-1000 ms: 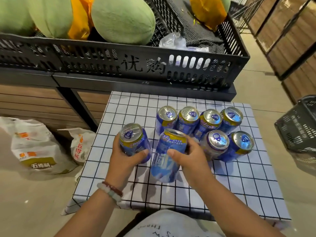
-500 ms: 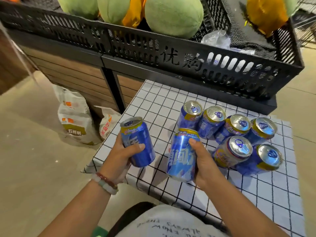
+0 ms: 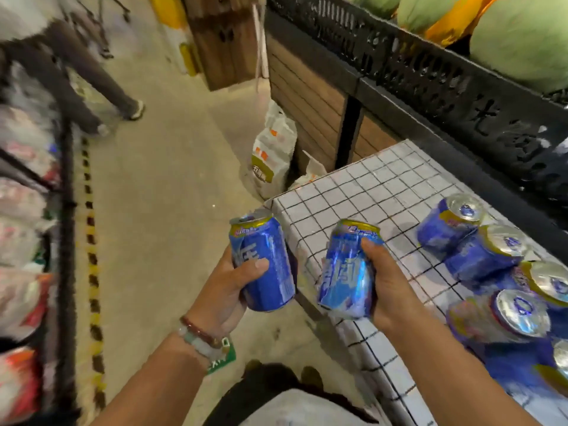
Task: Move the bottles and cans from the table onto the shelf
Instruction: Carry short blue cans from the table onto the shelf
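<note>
Shelf (image 3: 61, 210) goods at left are motion-blurred; the frame's right edge crops the nearest cans (image 3: 553, 364).

At lower right of frame we see the table (image 3: 368, 192) bearing clustered cans (image 3: 479, 250); behind it the crate (image 3: 430, 72) of melons (image 3: 522, 41). Shelf (image 3: 66, 210) along left edge; sacks (image 3: 272, 158) at centre.

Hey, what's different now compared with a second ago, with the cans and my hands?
Both held cans have left the table: the left hand has carried its blue can out past the table's edge over the floor, and the right hand has lifted its can toward that edge. The view has swung left toward the shelf. The grips are unchanged, and the remaining cans stay clustered on the checked tablecloth.
</note>
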